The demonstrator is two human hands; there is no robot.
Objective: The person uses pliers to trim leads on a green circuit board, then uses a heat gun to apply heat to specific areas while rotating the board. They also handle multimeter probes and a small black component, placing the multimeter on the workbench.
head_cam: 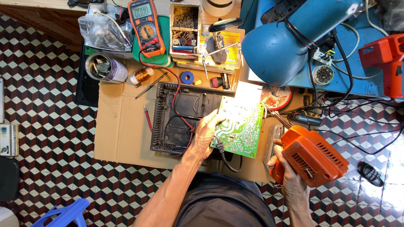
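Looking down from the head camera, we see our left hand (207,133) grasping the green circuit board (239,126) by its left edge, fingers curled over the rim and the thumb on the face, so the board is held tilted above the cardboard sheet (122,126) that covers the patterned tile floor (46,84). The board sits just right of an open black plastic case (179,115), partly overlapping it, and a black cable hangs from the board's lower edge. Our right hand (290,176) is clenched around the grip of an orange soldering gun (313,155), which is held just right of the board, its tip pointing up toward the board's right edge. A blue desk lamp (273,46) leans over the work from above and throws bright light on the top of the board. Above the case lie a roll of blue tape (187,77), a small spool of copper wire (143,75) and a metal can (105,68) full of odds and ends. An orange-edged meter (145,26) rests further up, with a red lead running down into the case. A second orange tool (385,56) lies at the far right on a blue surface, well apart from our hands. A blue plastic stool (63,212) shows at the bottom left.
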